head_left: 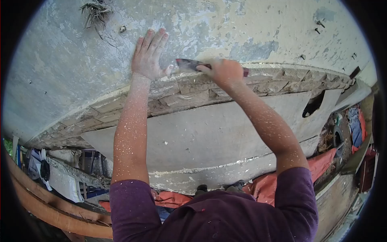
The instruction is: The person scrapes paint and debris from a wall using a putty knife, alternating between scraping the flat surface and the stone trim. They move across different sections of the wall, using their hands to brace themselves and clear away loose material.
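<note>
My left hand (149,58) lies flat against the wall (96,64), fingers stretched upward and thumb out to the right. Pale dust coats its skin. A scraper (187,64) is gripped in my right hand (227,74), which is slightly blurred. Its dark blade points left toward my left thumb, against the wall just above the stone ledge. The end of the handle shows at the right of my fist. Around both hands the paint is patchy and flaking, with grey showing under the cream. Paint flecks cover both forearms.
A rough stone ledge (193,86) runs below the hands, above a grey panel (201,125). Bolts (320,23) stick out of the wall at upper right, and a dry grass tuft (96,12) hangs at upper left. Orange sheeting (266,187) lies below; a wooden beam (60,211) is at lower left.
</note>
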The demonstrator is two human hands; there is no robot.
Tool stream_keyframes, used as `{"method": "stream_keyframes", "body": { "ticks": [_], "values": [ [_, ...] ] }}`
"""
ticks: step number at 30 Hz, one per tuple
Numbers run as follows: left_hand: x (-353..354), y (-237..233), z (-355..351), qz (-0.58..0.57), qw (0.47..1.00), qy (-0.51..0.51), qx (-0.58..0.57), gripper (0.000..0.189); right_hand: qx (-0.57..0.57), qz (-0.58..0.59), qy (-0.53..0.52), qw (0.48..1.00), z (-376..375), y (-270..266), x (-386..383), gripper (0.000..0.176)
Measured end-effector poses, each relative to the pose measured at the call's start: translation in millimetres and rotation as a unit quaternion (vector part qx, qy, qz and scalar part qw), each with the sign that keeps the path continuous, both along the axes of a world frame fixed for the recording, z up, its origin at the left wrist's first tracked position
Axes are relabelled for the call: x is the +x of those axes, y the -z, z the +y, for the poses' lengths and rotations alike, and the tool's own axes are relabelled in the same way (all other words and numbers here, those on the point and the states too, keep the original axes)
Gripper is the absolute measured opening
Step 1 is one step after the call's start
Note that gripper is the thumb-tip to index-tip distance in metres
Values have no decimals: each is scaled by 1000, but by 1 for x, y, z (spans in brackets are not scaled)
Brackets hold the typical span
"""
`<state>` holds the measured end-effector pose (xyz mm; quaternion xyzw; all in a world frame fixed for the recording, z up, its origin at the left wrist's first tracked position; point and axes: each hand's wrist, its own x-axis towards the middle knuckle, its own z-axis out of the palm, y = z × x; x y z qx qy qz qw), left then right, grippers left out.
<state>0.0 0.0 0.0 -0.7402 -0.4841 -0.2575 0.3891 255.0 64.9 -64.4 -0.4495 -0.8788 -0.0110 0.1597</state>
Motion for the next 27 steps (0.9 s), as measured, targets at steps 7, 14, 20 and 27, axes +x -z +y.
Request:
{"method": "stream_keyframes", "body": {
  "ticks": [7, 14, 20, 27],
  "values": [
    [-1, -10, 6, 34, 998, 23, 54, 77, 70, -96, 179, 977, -22, -77, 130, 63],
    [8, -12, 3, 37, 998, -47, 28, 82, 172, -93, 247, 949, -2, -68, 225, 66],
    [7, -7, 3, 41, 997, -17, 67, 81, 71, -60, 107, 990, -21, -58, 95, 70],
    [6, -8, 6, 39, 997, -30, 66, 84, -1, -31, 242, 970, -8, -75, 212, 69]
  ]
}}
